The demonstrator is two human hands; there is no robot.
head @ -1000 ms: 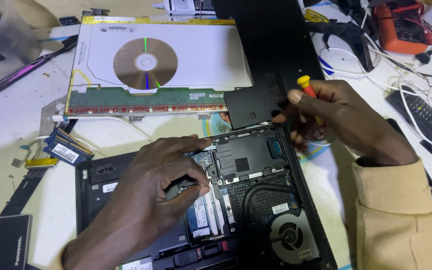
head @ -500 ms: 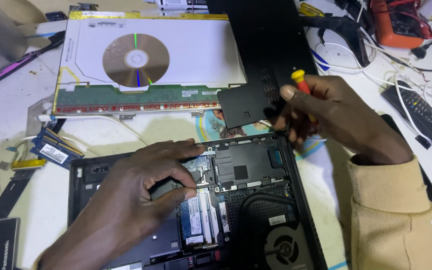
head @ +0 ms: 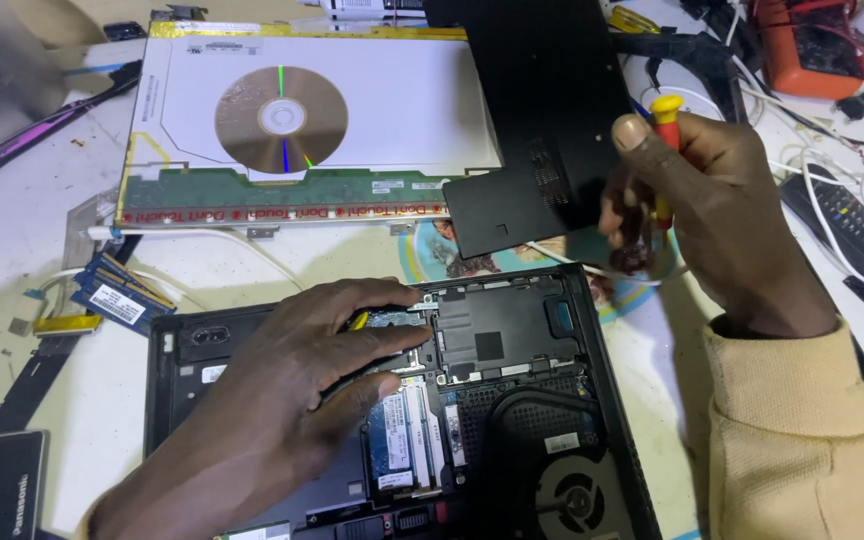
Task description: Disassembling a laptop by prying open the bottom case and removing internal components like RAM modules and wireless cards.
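Note:
An opened black laptop (head: 512,400) lies bottom-up in front of me, with its circuit boards, memory slots and round fan (head: 572,497) exposed. My left hand (head: 292,390) rests flat on the laptop's inside, fingers pressing on a part near the memory slots; a small yellow bit shows under the fingers. My right hand (head: 712,220) hovers above the laptop's right rear corner, closed around a screwdriver (head: 664,125) with a red and yellow handle, thumb on its top.
Behind the laptop lies a bare screen panel (head: 372,130) with a silver disc (head: 282,118) on it. A black cover plate (head: 542,120) overlaps it. Memory modules (head: 117,295) lie at left, a remote (head: 862,240) and orange meter (head: 817,45) at right.
My right hand with the screwdriver has risen and moved slightly right, away from the laptop's edge. My left hand has stayed on the laptop's inside, with small finger shifts.

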